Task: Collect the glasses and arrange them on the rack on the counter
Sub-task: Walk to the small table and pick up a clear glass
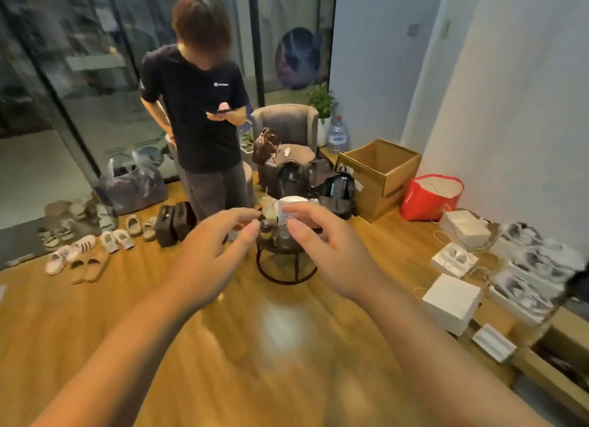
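Left hand (210,254) and right hand (331,251) both loose-fingered, each grip holding nothing, before small round desk (287,248) crowded with glasses (266,229), bare wooden floor (255,347) all around, boxes (451,302) along right wall.

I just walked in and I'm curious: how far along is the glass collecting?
Barely begun. Both hands, left hand and right hand, are open and empty, stretched toward the small round table, where glassware and cups stand. Nothing looks collected. No rack or counter is in view, so all carrying and arranging remains.
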Tool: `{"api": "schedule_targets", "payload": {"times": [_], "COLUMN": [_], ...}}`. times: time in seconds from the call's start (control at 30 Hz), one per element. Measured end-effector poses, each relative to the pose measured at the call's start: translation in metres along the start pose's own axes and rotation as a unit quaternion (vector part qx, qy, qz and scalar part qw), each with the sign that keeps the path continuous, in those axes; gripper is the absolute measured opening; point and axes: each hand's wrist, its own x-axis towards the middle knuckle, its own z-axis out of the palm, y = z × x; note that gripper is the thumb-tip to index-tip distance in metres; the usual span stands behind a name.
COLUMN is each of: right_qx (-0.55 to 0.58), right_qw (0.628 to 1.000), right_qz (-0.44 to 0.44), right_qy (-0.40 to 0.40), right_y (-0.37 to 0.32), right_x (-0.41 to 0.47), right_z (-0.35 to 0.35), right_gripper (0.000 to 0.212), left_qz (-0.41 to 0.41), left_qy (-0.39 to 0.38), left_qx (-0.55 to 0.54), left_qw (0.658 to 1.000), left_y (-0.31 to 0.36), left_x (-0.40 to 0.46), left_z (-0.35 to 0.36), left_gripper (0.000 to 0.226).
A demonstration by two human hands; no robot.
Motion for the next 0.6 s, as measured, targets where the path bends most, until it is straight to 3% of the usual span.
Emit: {"api": "schedule_targets", "payload": {"times": [0.2, 0.4, 0.6], "right_qx": [-0.010, -0.005, -0.004], "right_qw": [0.994, 0.986, 0.979], "right_qz": [0.086, 0.146, 0.200], "right_qy": [0.065, 0.083, 0.037], "right_y": [0.074, 0.178, 0.314], "right_x": [0.101, 0.205, 0.312], "right_z": [-0.007, -0.012, -0.009], "right_gripper": [0.022, 0.021, 0.029], "left_qz": [0.026, 0.031, -0.039], "left_qy": [-0.083, -0.139, -0.177], "left_qx": [-0.030, 0.005, 0.065], "left_qw": [0.996, 0.990, 0.981], "left_y": [-0.078, -0.170, -0.287], "left_x": [0.156, 0.279, 0.385], "left_z": [0.073, 0.172, 0.272], "left_gripper": [0.034, 0.050, 0.068]}}
